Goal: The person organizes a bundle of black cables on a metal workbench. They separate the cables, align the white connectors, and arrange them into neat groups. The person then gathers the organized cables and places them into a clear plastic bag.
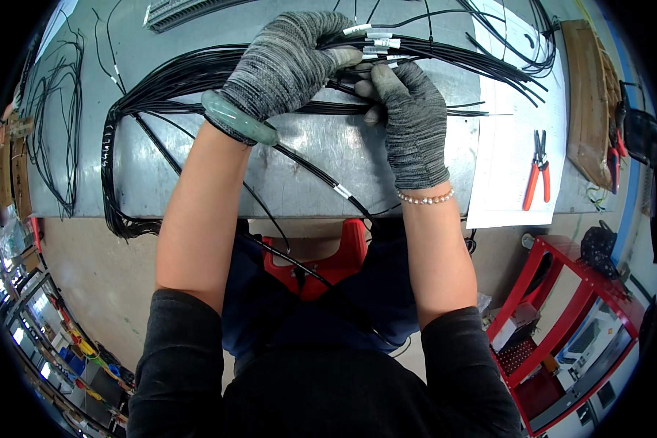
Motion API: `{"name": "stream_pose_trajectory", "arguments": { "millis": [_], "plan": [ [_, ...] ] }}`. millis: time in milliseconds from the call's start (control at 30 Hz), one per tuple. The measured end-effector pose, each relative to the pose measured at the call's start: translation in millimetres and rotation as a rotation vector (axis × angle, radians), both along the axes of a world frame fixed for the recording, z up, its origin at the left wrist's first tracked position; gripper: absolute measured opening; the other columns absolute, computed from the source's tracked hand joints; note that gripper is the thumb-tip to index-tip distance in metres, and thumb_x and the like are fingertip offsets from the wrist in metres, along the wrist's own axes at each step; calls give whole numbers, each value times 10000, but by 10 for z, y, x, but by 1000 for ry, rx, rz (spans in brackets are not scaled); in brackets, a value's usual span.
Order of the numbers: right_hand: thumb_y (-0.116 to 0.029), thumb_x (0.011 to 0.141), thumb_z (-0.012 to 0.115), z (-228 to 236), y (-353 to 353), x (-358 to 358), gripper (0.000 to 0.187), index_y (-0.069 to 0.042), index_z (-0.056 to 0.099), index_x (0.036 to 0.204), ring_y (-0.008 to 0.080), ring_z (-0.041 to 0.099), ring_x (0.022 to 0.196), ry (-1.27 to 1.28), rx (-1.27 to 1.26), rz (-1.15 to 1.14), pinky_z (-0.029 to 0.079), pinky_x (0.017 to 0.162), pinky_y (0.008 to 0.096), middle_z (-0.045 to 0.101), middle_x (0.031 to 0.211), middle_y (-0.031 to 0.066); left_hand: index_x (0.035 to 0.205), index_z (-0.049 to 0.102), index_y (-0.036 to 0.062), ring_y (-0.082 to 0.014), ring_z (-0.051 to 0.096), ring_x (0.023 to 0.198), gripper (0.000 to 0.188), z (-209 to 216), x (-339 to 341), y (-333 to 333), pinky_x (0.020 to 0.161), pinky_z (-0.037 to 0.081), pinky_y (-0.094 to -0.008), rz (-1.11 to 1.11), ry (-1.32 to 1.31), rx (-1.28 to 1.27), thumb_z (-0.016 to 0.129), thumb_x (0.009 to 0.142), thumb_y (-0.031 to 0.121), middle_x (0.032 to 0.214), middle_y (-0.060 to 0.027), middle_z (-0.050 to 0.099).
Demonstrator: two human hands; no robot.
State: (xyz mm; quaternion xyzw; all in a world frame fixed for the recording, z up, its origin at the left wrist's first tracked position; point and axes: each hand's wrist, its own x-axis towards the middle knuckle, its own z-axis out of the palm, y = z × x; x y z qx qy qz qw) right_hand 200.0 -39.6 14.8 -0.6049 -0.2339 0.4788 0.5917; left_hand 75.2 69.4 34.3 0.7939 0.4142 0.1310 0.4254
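A thick bundle of black wires curves across the metal table. White label sleeves sit on several of them between my hands. My left hand, in a grey knit glove, is closed around the bundle near those labels. Just right of it my right hand, gloved alike, has thumb and fingers pinched together at the lower wires. Exactly which strand it grips is hidden behind the fingertips. Loose wire ends fan out past my right hand.
Red-handled wire strippers lie on a white paper sheet at the right. Brown cardboard stands beyond. More thin black cables lie at the left. A red stool shows below the table edge, and a red metal rack stands lower right.
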Motion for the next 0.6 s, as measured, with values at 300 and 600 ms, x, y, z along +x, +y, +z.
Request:
{"name": "stream_pose_trajectory", "arguments": {
  "millis": [300,600],
  "plan": [
    [-178,811,666,13,31,-97,213,20,590,838,109,595,563,22,67,-62,474,455,202,641,741,103,1096,609,51,-131,606,832,342,9,2,3,774,490,-281,-28,-32,11,648,817,245,870,-72,659],
    [-192,799,685,-77,43,-41,255,31,572,851,118,601,556,24,30,-37,471,439,204,649,737,132,1078,622,54,-129,620,808,342,73,-9,-26,766,498,-280,-24,-33,-32,649,817,273,859,-75,664]
  ]
}}
